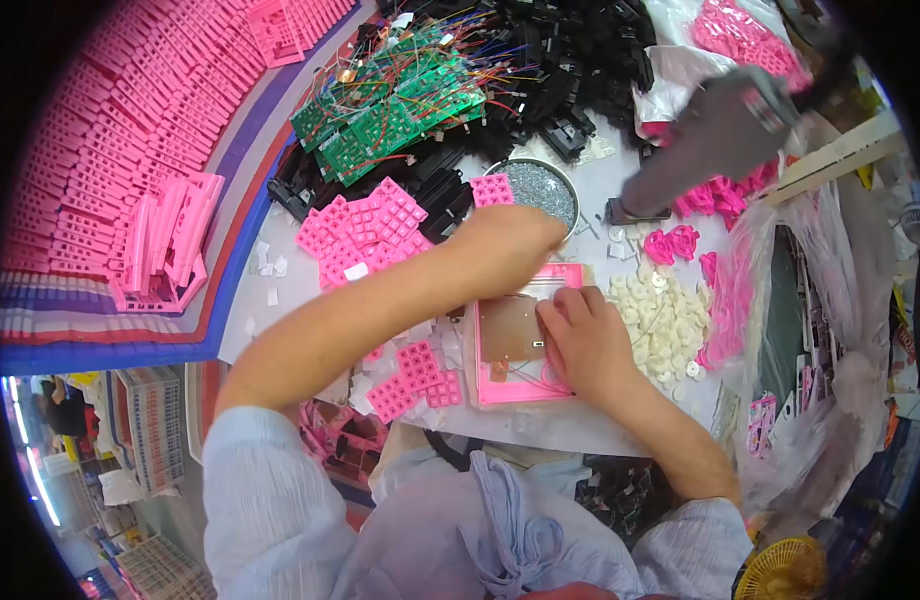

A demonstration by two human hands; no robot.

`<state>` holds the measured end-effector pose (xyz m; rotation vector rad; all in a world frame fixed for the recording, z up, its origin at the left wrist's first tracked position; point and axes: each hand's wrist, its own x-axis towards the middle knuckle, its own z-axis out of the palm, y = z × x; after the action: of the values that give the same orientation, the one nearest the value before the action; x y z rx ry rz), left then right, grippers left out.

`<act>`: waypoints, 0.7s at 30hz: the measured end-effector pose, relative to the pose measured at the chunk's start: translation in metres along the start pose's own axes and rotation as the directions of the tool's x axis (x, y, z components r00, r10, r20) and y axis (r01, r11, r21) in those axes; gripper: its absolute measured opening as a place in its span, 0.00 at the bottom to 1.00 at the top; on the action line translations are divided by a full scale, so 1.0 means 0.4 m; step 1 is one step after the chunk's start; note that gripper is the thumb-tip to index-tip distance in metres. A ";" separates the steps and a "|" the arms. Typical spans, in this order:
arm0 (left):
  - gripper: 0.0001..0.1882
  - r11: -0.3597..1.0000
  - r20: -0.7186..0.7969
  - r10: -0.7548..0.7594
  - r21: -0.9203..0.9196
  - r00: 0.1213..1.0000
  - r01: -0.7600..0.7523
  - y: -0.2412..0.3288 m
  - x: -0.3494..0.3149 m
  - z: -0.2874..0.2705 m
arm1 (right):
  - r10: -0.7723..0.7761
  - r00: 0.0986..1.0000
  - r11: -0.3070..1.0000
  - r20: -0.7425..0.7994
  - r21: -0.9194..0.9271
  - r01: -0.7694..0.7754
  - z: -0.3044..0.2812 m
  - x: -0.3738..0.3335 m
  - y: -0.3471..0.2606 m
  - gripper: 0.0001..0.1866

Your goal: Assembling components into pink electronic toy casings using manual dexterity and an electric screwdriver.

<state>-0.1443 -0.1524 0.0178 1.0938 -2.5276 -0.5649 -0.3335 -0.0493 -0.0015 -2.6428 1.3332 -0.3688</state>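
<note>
1. Well left of the left hand, pink plastic casings (120,130) stood in packed rows.
2. Nearer that hand, on its left, lay a heap of pink button pads (370,235); green circuit boards (400,110) were piled beyond them.
3. The left hand (510,248) had its fingers curled at the near edge of a round dish (577,200) of small grey metal pieces; whether it pinched one could not be told.
4. Just below it lay the pink case (528,389) with a brownish panel (510,330).
5. The right hand (592,338), fingers half bent, touched the case's right side; its hold was unclear.
6. Cream discs (665,325) lay just right of it.
</note>
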 end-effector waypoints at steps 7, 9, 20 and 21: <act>0.10 0.999 -0.266 0.030 -0.005 0.964 -0.033 0.049 -0.199 0.059 | 0.044 0.977 0.957 -0.207 0.289 0.018 -0.031 -0.062 0.059 0.16; 0.11 0.998 -0.321 0.055 0.028 0.945 -0.048 0.066 -0.218 0.076 | 0.024 0.976 0.970 -0.217 0.241 0.030 -0.031 -0.065 0.050 0.16; 0.07 0.920 -0.426 -0.281 0.134 0.860 0.367 -0.022 -0.159 0.079 | -0.065 0.992 0.996 -0.112 0.055 0.072 -0.036 0.005 0.014 0.13; 0.07 0.937 -0.433 -0.261 0.104 0.863 0.335 -0.019 -0.153 0.080 | -0.065 0.993 0.991 -0.099 0.106 0.075 -0.046 0.014 0.033 0.13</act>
<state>-0.1140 -0.1041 -0.0221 1.5078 -2.0790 -0.1524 -0.3457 -0.0622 0.0138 -2.6156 1.2106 -0.5676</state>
